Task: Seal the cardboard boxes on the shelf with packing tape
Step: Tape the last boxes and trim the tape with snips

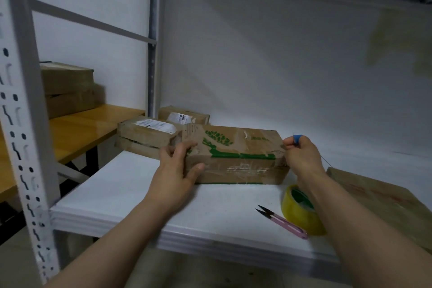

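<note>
A flat cardboard box with green print [236,154] lies on the white shelf [131,189], glossy tape across its top and front. My left hand [180,163] grips its left end, thumb on the front face. My right hand [302,155] is curled at the box's right end, pinching at the edge there; a small blue thing [297,139] shows at a fingertip. A yellow roll of packing tape [301,210] stands on edge near my right forearm. Pink-handled snips [280,220] lie beside it.
Three small boxes with labels [147,133] sit behind the left end of the green-print box. A large flat cardboard box [385,199] lies at the right. A white slotted shelf post [25,124] stands at left, with a wooden table and stacked boxes [67,89] beyond.
</note>
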`<control>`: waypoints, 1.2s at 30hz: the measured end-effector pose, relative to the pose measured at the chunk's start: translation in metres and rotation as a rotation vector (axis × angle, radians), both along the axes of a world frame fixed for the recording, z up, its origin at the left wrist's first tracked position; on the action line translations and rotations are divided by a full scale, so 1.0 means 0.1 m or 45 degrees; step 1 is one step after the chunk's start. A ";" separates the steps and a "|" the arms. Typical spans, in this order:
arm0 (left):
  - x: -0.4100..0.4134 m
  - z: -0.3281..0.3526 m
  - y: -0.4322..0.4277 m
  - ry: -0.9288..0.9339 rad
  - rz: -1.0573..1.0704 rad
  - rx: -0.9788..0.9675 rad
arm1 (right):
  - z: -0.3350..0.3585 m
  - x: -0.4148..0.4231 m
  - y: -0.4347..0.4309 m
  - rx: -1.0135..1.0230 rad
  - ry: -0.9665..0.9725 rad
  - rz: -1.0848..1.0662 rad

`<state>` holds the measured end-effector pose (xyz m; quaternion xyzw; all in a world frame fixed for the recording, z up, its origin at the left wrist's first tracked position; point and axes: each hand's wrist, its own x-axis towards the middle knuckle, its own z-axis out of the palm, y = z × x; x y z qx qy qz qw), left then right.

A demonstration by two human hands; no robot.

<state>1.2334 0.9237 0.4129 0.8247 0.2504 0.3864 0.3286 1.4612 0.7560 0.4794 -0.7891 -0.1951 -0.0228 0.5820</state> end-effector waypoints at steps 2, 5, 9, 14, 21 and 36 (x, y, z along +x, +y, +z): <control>-0.02 -0.01 -0.04 -0.059 -0.028 0.048 | 0.00 -0.01 0.00 -0.053 -0.035 -0.027; -0.05 -0.01 -0.07 -0.128 -0.067 0.114 | -0.02 -0.05 0.00 -0.090 -0.086 -0.080; -0.05 -0.01 -0.09 -0.151 -0.092 0.122 | -0.04 -0.09 -0.03 -0.131 -0.164 -0.146; -0.04 -0.02 -0.09 -0.179 -0.088 0.077 | 0.04 -0.12 -0.11 -0.083 -0.125 -0.171; -0.04 0.01 -0.10 -0.167 -0.044 0.036 | 0.11 -0.15 -0.12 -0.266 -0.261 0.071; 0.15 0.46 0.00 -0.212 -0.089 -0.556 | 0.06 -0.45 0.35 -0.630 -0.680 0.320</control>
